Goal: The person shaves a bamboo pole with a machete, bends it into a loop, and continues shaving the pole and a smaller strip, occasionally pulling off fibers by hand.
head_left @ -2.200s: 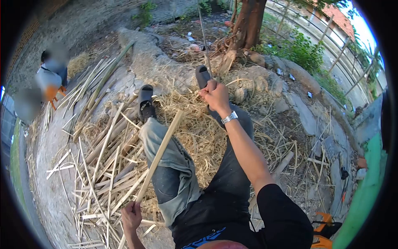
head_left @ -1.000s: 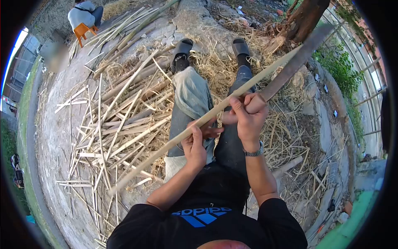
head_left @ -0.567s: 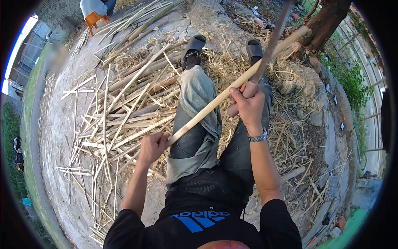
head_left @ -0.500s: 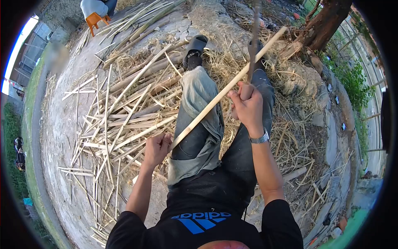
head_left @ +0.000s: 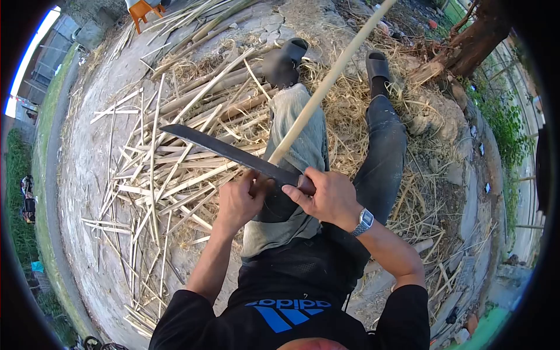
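My right hand is closed around the short handle of a machete. Its dark blade points to the left and lies across the near end of a pale bamboo strip. That near end is in the closed fingers of my left hand, just under the blade. From there the strip slants up and away over a grey cloth draped on my leg, past my feet. Part of the left fingers is hidden behind the blade.
Split bamboo strips and poles are heaped on the ground to the left. Curly shavings lie around my feet. A tree trunk stands at the far right, and an orange chair at the far left.
My right hand has come down and left, bringing the machete from upright to across the strip's near end. The strip now points more steeply away, and my right leg has shifted right.
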`<action>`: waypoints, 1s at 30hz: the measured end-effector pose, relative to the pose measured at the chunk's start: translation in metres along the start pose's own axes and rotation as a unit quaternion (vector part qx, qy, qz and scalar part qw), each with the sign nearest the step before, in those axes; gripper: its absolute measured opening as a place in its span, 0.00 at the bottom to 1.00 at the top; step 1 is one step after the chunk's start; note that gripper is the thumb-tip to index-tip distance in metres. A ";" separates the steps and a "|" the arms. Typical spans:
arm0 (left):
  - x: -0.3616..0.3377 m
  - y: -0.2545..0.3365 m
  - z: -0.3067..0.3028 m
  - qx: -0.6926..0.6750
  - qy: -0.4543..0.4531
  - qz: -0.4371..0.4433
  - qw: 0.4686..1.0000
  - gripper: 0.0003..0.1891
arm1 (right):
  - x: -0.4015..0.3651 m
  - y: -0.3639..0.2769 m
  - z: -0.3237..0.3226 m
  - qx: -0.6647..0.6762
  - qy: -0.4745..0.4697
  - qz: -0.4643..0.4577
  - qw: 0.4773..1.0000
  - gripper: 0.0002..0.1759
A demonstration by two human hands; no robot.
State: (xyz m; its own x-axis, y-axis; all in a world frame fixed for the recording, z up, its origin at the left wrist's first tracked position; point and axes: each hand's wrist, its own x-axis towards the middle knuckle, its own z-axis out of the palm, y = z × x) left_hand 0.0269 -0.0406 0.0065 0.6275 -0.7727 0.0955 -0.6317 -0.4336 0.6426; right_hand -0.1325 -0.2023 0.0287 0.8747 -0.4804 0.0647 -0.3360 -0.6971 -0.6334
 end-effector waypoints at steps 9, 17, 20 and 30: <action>-0.008 -0.004 0.016 -0.022 -0.010 0.027 0.999 0.19 | 0.079 0.082 -0.048 -0.114 0.092 0.081 0.986 0.35; -0.023 -0.028 0.016 -0.078 -0.041 -0.017 0.996 0.17 | 0.030 0.061 -0.002 -0.121 0.031 -0.068 0.990 0.30; -0.036 -0.040 -0.006 -0.028 -0.060 0.006 0.998 0.16 | 0.064 0.095 -0.030 -0.067 0.100 0.046 0.992 0.37; -0.074 -0.069 -0.039 0.033 -0.080 0.014 0.996 0.13 | 0.038 0.070 -0.019 -0.102 0.014 -0.008 0.995 0.35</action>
State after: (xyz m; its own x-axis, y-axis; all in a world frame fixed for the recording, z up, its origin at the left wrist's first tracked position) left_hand 0.0410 0.0644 -0.0154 0.5324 -0.8464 -0.0133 -0.6797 -0.4368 0.5892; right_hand -0.1298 -0.2792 0.0019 0.8716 -0.4804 0.0973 -0.3877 -0.7971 -0.4629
